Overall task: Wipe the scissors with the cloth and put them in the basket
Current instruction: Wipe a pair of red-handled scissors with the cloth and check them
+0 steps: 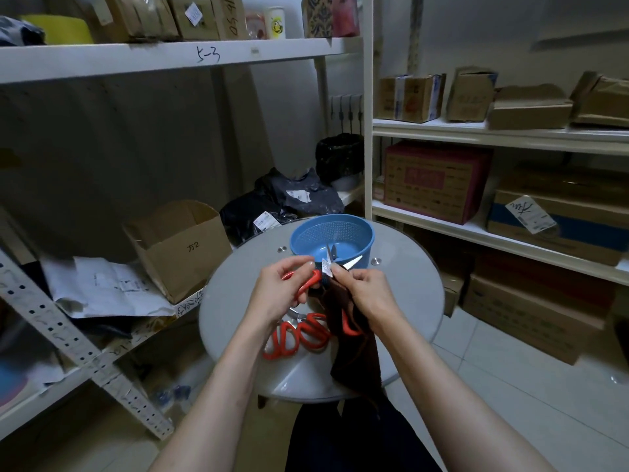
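My left hand [277, 294] grips the red handles of a pair of scissors [308, 281] held above the round table, blades spread open toward the basket. My right hand [366, 289] pinches a dark brown cloth [354, 352] against the blades near the pivot; the cloth hangs down over the table's front edge. A blue round basket [332, 226] stands at the far side of the table, and something dark lies on its bottom. More red-handled scissors [296, 337] lie on the table under my hands.
The small round grey table [238, 301] is ringed by white shelving with cardboard boxes [180, 247] on the left and right [435, 180]. Dark plastic bags [282, 202] lie behind the basket. My knees are below the table's front edge.
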